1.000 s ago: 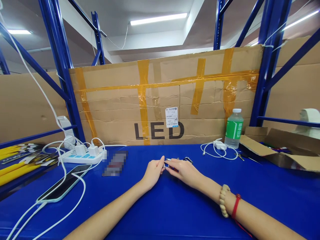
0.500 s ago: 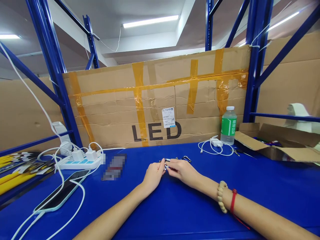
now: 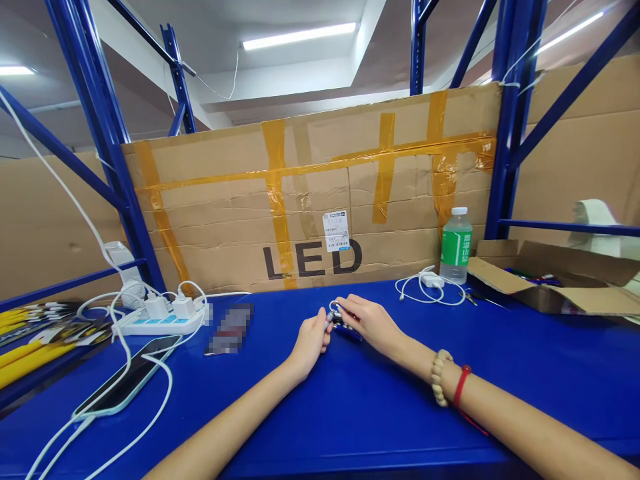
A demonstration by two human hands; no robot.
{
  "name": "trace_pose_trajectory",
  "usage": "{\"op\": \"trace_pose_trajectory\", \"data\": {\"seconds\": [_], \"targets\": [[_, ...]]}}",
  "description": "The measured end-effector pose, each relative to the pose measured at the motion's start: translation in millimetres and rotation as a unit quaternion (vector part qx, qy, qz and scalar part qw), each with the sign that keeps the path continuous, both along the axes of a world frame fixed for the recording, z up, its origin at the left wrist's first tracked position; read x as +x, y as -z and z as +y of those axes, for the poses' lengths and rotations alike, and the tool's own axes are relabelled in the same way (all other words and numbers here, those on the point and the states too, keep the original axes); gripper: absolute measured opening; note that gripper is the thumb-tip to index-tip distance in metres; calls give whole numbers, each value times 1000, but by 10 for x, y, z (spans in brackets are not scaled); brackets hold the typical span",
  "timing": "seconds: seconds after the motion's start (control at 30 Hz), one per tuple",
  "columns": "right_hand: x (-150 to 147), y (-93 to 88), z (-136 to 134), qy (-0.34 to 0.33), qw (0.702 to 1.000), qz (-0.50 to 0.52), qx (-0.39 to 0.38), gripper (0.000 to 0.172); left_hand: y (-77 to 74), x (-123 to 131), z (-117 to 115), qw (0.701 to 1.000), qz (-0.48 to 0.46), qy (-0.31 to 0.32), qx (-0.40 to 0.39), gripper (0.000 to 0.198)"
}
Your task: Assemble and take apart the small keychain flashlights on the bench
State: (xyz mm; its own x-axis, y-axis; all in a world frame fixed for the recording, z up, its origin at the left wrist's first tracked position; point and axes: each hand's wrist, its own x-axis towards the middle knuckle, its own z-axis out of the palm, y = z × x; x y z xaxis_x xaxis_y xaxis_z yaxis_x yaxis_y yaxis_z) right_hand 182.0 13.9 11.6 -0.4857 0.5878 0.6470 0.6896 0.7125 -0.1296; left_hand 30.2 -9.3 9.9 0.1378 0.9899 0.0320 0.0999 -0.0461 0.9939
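One small, shiny silver-and-black piece (image 3: 337,320), partly hidden, is pinched by left fingers (image 3: 319,325) and right fingers (image 3: 353,308).

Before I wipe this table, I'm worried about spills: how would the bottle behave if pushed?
The bottle is taller than wide, so a push near its top would probably tip it. Its round body would likely roll once down. With the cap on, spilling seems unlikely.

Between the left hand (image 3: 309,340) and the right hand (image 3: 371,324) we see one small object (image 3: 340,321), partly hidden: a silvery curved piece (image 3: 332,305) on top, a dark middle, and an elongated dark blue part (image 3: 350,333), which slants down to the right.
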Motion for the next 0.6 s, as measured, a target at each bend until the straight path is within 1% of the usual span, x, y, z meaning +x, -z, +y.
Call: {"op": "trace_pose_trajectory", "data": {"seconds": [0.1,0.27,0.33,0.43,0.5,0.53,0.6], "targets": [[-17,10,-6,19,999,-21,15,29,5,-2,-4,1000,7,19,-7,52],[-20,-10,8,33,995,-69,69,27,14,0,15,999,19,30,-21,52],[-7,-26,20,44,993,-78,80,28,24,14,13,998,35,43,-15,54],[58,-53,69,82,992,-63,75,27,40,41,5,996,50,79,-8,57],[143,-64,129,120,990,-50,63,28,45,42,12,995,28,99,-20,56],[196,-64,164,138,988,-50,54,28,46,32,25,995,7,100,-28,55],[306,-54,233,184,980,-69,18,29,47,-8,65,995,-42,82,-34,52]]}}
